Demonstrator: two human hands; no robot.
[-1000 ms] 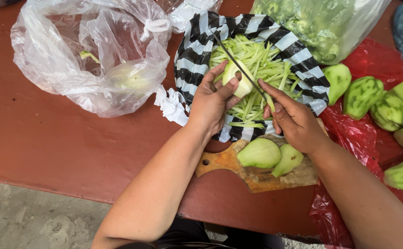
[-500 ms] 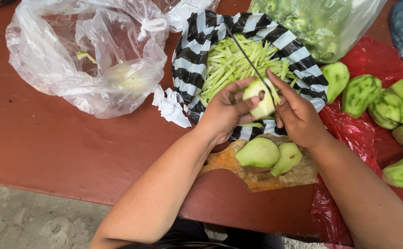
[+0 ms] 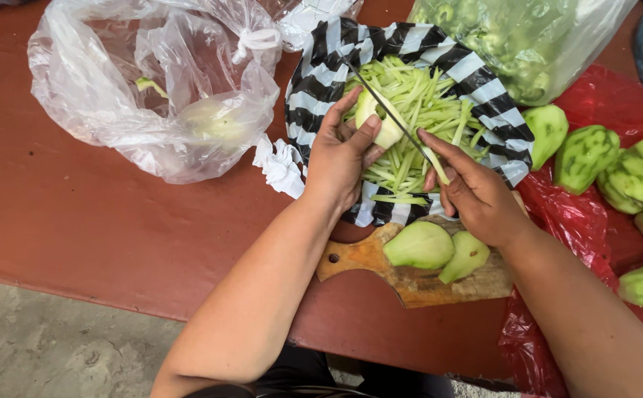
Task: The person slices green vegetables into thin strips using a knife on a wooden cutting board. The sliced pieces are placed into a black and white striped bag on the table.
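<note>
Pale-green fruit piece [image 3: 377, 120] sits clenched in left hand [image 3: 341, 156]'s grip; right hand [image 3: 475, 193] clasps knife [image 3: 388, 110].

Both bare forearms reach forward, converging. The left hand [image 3: 343, 151] is cupped with fingers curled in a grasp; the right hand [image 3: 476, 193] is clenched, knuckles up.

The table [image 3: 78, 236] bears a cutting board [image 3: 417, 284] at the near edge, with two fruit pieces [image 3: 439, 250] on it. Beyond the board lies a bag of shreds [image 3: 410, 110]. A plastic bag [image 3: 152, 88] lies to the left, and whole fruits [image 3: 616, 177] lie to the right.
</note>
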